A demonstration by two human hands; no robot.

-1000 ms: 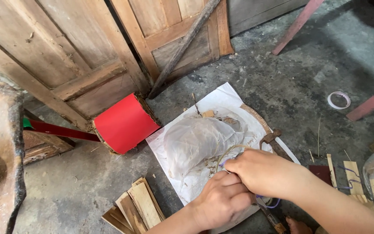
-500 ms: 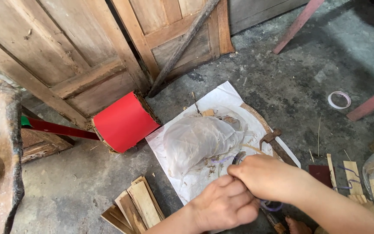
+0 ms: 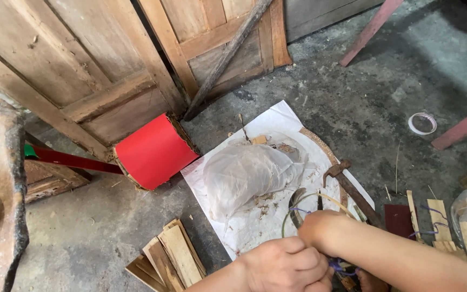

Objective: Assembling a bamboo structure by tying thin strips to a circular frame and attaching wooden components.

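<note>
1. Both hands work low in the view, pressed close together over the near edge of a white paper sheet (image 3: 277, 116) spread on the concrete floor (image 3: 363, 103).
2. Left hand (image 3: 285, 265): curled into a loose fist, knuckles up, fingers closed around something thin; exactly what it grips is hidden under the fingers.
3. Right hand (image 3: 325, 230): fingers bent down and closed, touching the left hand. A thin purple wire (image 3: 337, 266) shows just beneath the two hands where they meet; another length of it loops out near the right fingertips.
4. A bent strip hoop (image 3: 298, 208), pale and thin, arcs up from under the right hand onto the paper; its lower part is covered by the hands.
5. A crumpled clear plastic bag (image 3: 249, 176) lies on the paper just beyond the hands, not touched, with wood chips scattered about it.
6. A rusty hammer (image 3: 352, 186) lies on the paper's right edge, just beside the right wrist, head pointing away.
7. A stack of split wood slats (image 3: 171, 257) lies left of the left forearm, near but apart.
8. More slats (image 3: 439, 219) lie right of the right forearm, strung with purple wire.
9. A red rolled sheet (image 3: 155, 151) rests against the wooden door (image 3: 98, 70), well apart from the hands.
10. A white tape ring (image 3: 422, 123) lies far right on the floor.
</note>
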